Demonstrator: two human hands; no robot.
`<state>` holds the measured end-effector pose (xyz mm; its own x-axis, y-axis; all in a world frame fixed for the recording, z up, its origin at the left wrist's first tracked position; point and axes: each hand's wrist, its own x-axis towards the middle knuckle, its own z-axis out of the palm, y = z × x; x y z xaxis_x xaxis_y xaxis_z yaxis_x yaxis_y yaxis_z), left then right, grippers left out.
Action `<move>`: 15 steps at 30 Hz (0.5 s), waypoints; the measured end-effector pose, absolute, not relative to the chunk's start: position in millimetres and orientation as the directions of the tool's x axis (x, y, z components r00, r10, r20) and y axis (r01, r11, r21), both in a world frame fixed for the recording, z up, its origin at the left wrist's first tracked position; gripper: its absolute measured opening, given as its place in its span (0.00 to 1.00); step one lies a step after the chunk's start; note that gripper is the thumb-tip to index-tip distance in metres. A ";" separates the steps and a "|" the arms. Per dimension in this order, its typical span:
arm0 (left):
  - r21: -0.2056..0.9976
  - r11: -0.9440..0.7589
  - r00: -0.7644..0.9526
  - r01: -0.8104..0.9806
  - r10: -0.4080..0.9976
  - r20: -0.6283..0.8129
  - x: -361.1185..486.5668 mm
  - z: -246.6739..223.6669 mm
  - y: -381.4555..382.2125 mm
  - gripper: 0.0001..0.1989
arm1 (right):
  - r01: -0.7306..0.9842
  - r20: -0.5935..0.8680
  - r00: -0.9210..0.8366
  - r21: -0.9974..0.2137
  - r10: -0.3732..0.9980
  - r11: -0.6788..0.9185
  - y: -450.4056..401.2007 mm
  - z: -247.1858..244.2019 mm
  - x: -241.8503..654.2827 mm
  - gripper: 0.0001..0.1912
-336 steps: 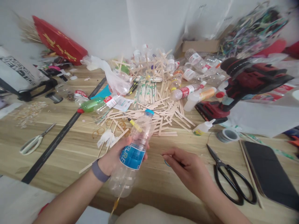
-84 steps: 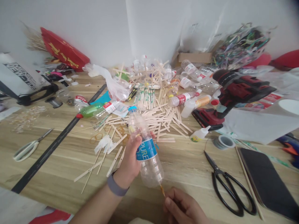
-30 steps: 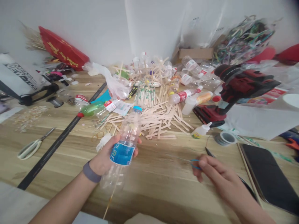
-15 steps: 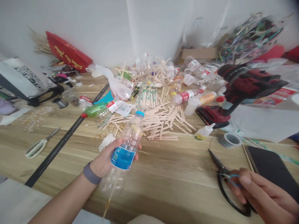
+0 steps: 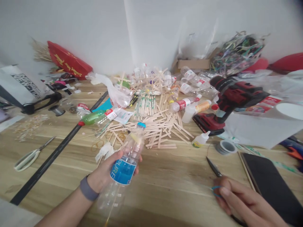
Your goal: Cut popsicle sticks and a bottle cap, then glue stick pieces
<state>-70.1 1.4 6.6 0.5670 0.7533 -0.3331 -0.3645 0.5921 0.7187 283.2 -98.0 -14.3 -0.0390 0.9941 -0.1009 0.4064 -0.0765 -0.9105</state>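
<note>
My left hand point(image 5: 103, 171) is wrapped around a clear plastic bottle point(image 5: 123, 170) with a blue cap and a blue PURE label. The bottle leans away from me, and a thin yellowish strand or stick runs out past its base. Something pale yellow shows in its upper part. Between thumb and fingertips, my right hand point(image 5: 239, 195) pinches a thin blue loop point(image 5: 216, 191). Under that hand lie black scissors point(image 5: 213, 166), their handles mostly covered. A dark phone-like slab point(image 5: 267, 183) rests to its right.
Flat wooden sticks point(image 5: 163, 132) are heaped beyond the bottle. A red-black cordless drill point(image 5: 236, 104), a glue bottle point(image 5: 200, 139) and a grey tape roll point(image 5: 226, 147) stand right. White-handled scissors point(image 5: 30, 157), a black strip point(image 5: 47, 167) and a green bottle point(image 5: 94, 117) lie left.
My right hand has moved left with the blue loop and now covers more of the black scissors. The left hand keeps its hold on the bottle. The camera view has shifted somewhat.
</note>
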 end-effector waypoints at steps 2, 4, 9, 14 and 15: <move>0.713 0.604 0.580 -0.355 0.741 -0.339 -65.2 6.8 0.8 0.24 | 0.388 -0.150 -0.107 -0.916 0.983 -0.098 -91.7 -6.3 264.0 0.27; 0.714 0.608 0.590 -0.348 0.734 -0.337 -60.1 7.4 0.6 0.24 | 0.336 -0.179 -0.177 -0.935 0.968 -0.111 -85.3 -1.0 243.7 0.27; 0.718 0.623 0.604 -0.310 0.712 -0.358 -49.6 7.6 2.2 0.25 | 0.267 -0.210 -0.232 -0.953 0.950 -0.145 -67.4 5.1 201.9 0.26; 0.712 0.642 0.617 -0.286 0.692 -0.375 -43.7 6.9 2.4 0.25 | 0.271 -0.214 -0.241 -0.952 0.947 -0.146 -53.8 5.3 178.0 0.24; 0.712 0.642 0.618 -0.283 0.690 -0.377 -43.0 6.8 2.2 0.26 | 0.271 -0.214 -0.239 -0.951 0.947 -0.146 -52.6 4.2 175.1 0.24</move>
<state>-43.0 2.2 6.8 0.6180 0.6899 -0.3769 -0.2827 0.6424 0.7123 175.1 -52.6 4.2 -0.2390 0.9472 -0.2138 0.2712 -0.1463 -0.9513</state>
